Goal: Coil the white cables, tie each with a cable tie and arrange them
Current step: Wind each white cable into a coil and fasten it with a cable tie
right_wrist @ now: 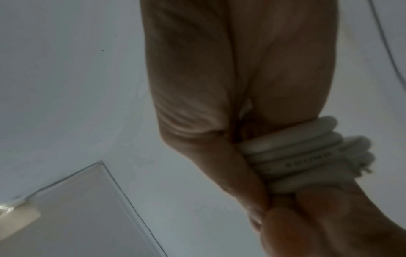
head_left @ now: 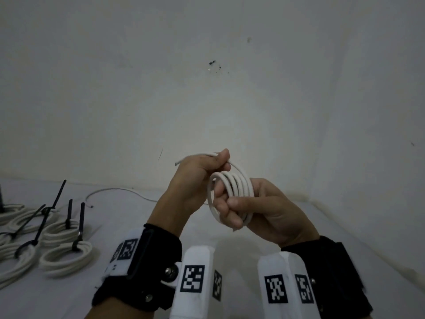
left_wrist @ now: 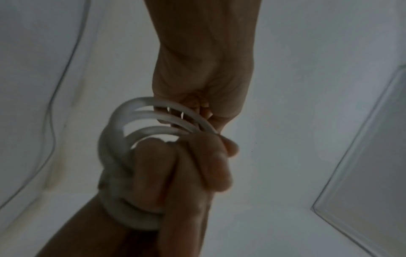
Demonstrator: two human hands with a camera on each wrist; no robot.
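I hold a white cable coil (head_left: 239, 185) of several loops up in front of the wall. My right hand (head_left: 230, 209) grips the coil with its fingers curled through the loops. My left hand (head_left: 216, 164) pinches the cable's free tail, whose short end (head_left: 177, 162) sticks out to the left. In the left wrist view the blurred coil (left_wrist: 114, 139) wraps over my left hand (left_wrist: 197, 161). The right wrist view has the stacked loops (right_wrist: 292, 156) lying tight against my right hand (right_wrist: 325, 217).
Several finished white coils (head_left: 66, 259) bound with black cable ties (head_left: 81, 224) lie at the left of the white table (head_left: 345, 231). A loose thin cable (head_left: 115, 190) runs along the table's far edge by the wall (head_left: 207, 88).
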